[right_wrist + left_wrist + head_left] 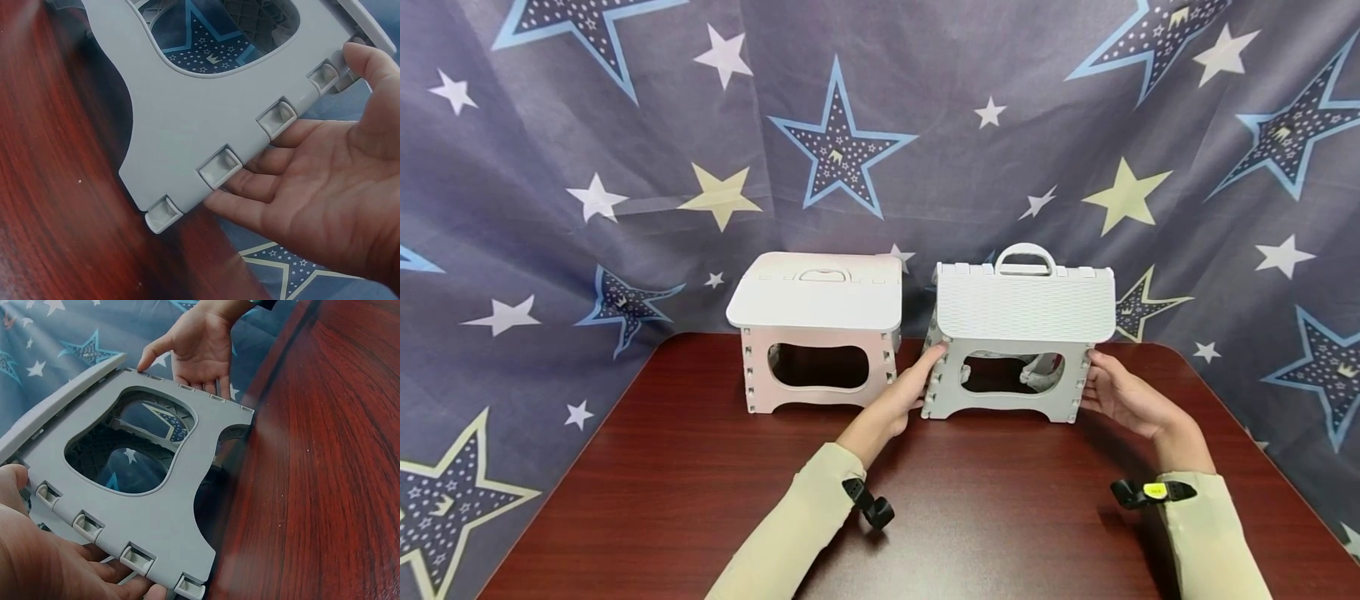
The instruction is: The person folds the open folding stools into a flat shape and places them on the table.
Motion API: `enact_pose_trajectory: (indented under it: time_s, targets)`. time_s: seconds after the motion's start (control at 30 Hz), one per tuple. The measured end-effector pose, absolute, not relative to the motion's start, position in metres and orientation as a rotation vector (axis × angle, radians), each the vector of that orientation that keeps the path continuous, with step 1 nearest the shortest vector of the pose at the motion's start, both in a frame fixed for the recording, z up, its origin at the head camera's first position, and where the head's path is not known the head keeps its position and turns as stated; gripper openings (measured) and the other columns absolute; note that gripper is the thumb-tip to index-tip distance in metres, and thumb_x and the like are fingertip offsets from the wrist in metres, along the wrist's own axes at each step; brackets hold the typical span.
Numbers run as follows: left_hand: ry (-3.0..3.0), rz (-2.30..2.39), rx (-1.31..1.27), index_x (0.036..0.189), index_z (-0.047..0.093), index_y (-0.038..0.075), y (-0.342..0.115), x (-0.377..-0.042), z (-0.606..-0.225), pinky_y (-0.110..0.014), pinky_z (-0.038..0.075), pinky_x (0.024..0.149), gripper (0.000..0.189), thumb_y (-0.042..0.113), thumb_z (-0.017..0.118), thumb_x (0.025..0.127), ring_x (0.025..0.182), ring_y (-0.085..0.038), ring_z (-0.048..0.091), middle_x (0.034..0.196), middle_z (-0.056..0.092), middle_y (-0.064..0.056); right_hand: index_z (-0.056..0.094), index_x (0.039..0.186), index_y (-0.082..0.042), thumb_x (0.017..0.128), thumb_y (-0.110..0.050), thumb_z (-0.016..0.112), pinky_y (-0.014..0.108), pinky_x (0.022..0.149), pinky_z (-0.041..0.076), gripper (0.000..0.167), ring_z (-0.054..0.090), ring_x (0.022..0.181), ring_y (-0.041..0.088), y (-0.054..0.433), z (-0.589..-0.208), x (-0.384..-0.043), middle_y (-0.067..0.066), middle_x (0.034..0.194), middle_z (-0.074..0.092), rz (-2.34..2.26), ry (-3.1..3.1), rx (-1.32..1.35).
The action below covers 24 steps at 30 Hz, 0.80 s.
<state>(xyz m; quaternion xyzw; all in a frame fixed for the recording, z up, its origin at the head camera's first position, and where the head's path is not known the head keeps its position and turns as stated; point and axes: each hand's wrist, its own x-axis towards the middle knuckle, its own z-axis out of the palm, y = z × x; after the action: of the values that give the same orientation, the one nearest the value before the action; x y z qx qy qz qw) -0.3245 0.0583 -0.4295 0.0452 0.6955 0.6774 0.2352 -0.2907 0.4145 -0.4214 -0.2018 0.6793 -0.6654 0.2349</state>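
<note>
The gray stool [1024, 312] was at 1 o'clock on the table [977, 517], left hand [891, 406] gripping its edge at 8 o'clock, right hand [1129, 400] gripping at 4, probably to keep both sides steady. Pink stool [816, 302] sat at 11 o'clock, nobody holding it.

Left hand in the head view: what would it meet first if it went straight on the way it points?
The grey stool, whose left side the left hand touches; exact depth around the fingertips is unclear.
</note>
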Motion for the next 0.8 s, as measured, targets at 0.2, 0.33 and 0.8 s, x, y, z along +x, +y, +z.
enact_pose_trajectory:
  time_s: [0.2,0.33,0.8]
  targets:
    - [1.898,1.864,0.115,0.142,0.053,0.009,0.0586,-0.3255,-0.4291,-0.053,0.028,0.118,0.073,0.066,0.045,0.096,0.137,-0.032,0.046,0.138,0.054,-0.012,0.057,0.130,-0.016,0.111,-0.040,0.006,0.021,0.102,0.047,0.060,0.061,0.118,0.006,0.4128,-0.4220,-0.2906,-0.007,0.127,0.067,-1.839,1.885,-0.533]
    - [1.896,1.883,0.102,0.123,0.060,0.014,0.0600,-0.3259,-0.4303,-0.051,0.031,0.116,0.059,0.065,0.046,0.096,0.124,-0.025,0.052,0.115,0.058,-0.004,0.058,0.128,-0.018,0.111,-0.041,0.007,0.020,0.101,0.047,0.059,0.061,0.117,0.005,0.4124,-0.4240,-0.2917,-0.007,0.126,0.068,-1.855,1.901,-0.515]
    - [1.868,1.931,0.110,0.081,0.050,0.024,0.0629,-0.3280,-0.4322,-0.036,0.037,0.095,0.042,0.064,0.047,0.096,0.083,-0.012,0.049,0.080,0.048,0.008,0.056,0.128,-0.017,0.111,-0.044,0.007,0.021,0.101,0.047,0.058,0.061,0.116,0.005,0.4103,-0.4254,-0.2933,-0.008,0.124,0.068,-1.863,1.945,-0.456]
